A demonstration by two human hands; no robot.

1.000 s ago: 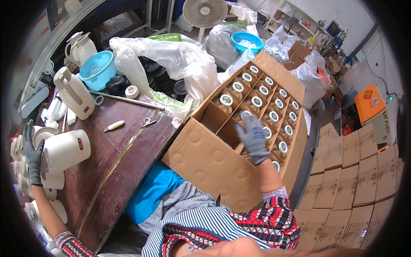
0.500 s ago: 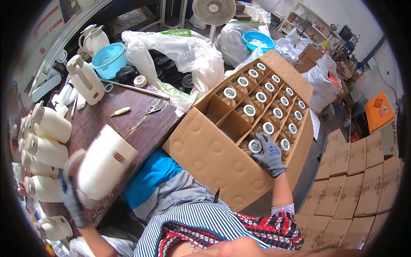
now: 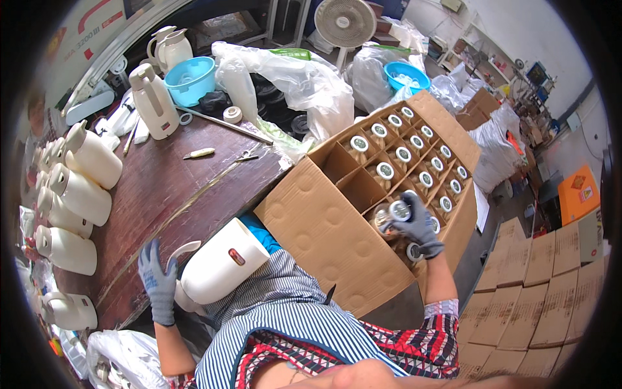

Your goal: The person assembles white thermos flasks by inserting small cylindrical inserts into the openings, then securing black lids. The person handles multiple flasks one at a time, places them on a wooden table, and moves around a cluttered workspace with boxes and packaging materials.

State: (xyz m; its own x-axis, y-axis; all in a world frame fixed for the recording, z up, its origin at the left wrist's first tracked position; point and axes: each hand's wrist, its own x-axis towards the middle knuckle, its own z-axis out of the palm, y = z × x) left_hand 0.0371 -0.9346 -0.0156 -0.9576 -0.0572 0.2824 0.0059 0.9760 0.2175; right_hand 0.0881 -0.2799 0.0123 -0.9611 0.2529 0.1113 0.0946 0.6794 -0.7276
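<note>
A white vacuum jug lies tilted across my lap, its wide end toward the carton and its handle toward the table. Beside the handle, my left hand, in a grey glove, has its fingers spread and holds nothing. My right hand, gloved too, grips a shiny brownish glass flask liner with a white-rimmed round end. That liner is tilted and partly raised out of a divided cardboard carton. Several similar liners stand in the carton's cells. My fingers partly hide the held one.
More white jugs lie along the table's left side; one jug stands upright farther back. A knife, scissors and blue basin are on the table. Stacked cartons rise at right.
The white jug has come from over the table edge onto my lap, and my left hand has let go of its handle. My right hand has lifted and tilted a liner in the carton.
</note>
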